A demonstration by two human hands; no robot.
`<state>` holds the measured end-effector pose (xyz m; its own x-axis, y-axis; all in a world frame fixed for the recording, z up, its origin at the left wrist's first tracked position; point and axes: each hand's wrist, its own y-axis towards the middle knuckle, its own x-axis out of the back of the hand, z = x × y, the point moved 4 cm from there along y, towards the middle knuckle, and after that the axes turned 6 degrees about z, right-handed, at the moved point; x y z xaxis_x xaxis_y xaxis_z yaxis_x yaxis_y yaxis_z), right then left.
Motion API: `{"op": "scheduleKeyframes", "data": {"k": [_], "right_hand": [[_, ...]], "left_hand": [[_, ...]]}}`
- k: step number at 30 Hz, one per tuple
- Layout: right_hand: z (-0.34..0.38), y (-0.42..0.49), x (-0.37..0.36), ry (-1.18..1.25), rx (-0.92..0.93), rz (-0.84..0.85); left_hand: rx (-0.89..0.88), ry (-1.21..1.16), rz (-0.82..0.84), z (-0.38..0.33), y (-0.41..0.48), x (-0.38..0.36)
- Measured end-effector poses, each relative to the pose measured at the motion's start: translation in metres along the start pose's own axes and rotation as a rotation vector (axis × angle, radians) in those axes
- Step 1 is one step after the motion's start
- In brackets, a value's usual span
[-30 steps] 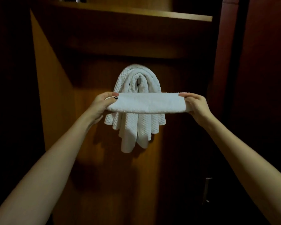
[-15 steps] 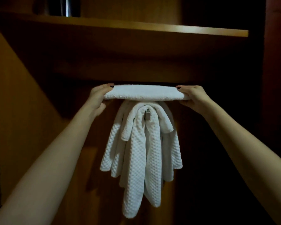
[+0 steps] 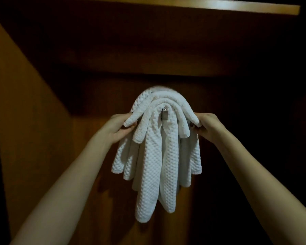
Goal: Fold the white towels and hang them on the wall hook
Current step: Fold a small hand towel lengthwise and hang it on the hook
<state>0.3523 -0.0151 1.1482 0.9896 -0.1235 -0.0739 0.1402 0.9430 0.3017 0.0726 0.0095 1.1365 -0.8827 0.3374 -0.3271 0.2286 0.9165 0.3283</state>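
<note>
- The metal wall hook (image 3: pixel 165 114) is the landmark: a small silvery peg on the dark wooden back panel (image 3: pixel 166 55) of a cupboard-like recess, showing at the centre of the draped cloth.
- White towels (image 3: pixel 154 156) with a waffle weave hang over the hook in several nested arches, their ends falling straight down below it in long folded strips; the longest strip ends well below the hook.
- The outermost folded towel (image 3: pixel 164 95) arches above the hook and over the other layers, its two ends coming down to the left and right of the hook.
- The left hand (image 3: pixel 117 128), left of and slightly below the hook, has its grip closed on the left end of that outermost towel, fingers curled under the cloth edge.
- The right hand (image 3: pixel 208 127), right of and slightly below the hook, has its grip closed on the right end of the same towel, thumb and fingers pinching it.
- Both bare forearms reach up towards the hook from the lower corners of the view.
- A wooden shelf (image 3: pixel 237 7) runs across well above the hook; what lies on it cannot be seen.
- A lighter wooden side panel (image 3: pixel 25 112) stands to the left of the hook.
</note>
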Motion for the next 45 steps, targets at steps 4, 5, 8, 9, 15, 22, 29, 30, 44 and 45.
{"op": "scheduleKeyframes", "data": {"k": [4, 5, 8, 9, 15, 22, 29, 30, 44, 45], "right_hand": [[-0.001, -0.010, -0.008, -0.177, 0.033, 0.072], [0.001, -0.013, -0.009, -0.264, 0.074, 0.051], [0.013, -0.020, -0.010, -0.495, 0.328, -0.074], [0.016, -0.025, -0.012, -0.503, 0.406, -0.073], [-0.006, -0.042, -0.038, -0.560, 0.553, 0.152], [-0.030, -0.065, -0.047, -0.540, 0.450, 0.230], [-0.109, -0.145, -0.052, -0.673, 0.317, 0.177], [-0.128, -0.162, -0.058, -0.706, 0.271, 0.209], [-0.398, -0.530, -0.177, -1.032, -0.335, 1.011], [-0.404, -0.554, -0.189, -1.013, -0.342, 1.060]], "left_hand": [[-0.043, 0.276, -0.042, -0.003, -0.009, -0.011], [-0.100, 0.466, -0.095, -0.007, -0.008, -0.009], [-0.382, 0.905, -0.176, -0.026, -0.011, -0.013], [-0.434, 0.901, -0.120, -0.028, -0.012, -0.018], [-0.396, 0.839, 0.140, 0.012, -0.016, -0.045], [-0.350, 0.990, 0.115, 0.033, -0.040, -0.047], [-0.303, 1.424, 0.045, 0.108, -0.140, -0.010], [-0.260, 1.451, 0.042, 0.120, -0.162, -0.001], [0.721, 1.594, 0.009, 0.303, -0.621, 0.148], [0.767, 1.573, -0.045, 0.307, -0.652, 0.154]]}}
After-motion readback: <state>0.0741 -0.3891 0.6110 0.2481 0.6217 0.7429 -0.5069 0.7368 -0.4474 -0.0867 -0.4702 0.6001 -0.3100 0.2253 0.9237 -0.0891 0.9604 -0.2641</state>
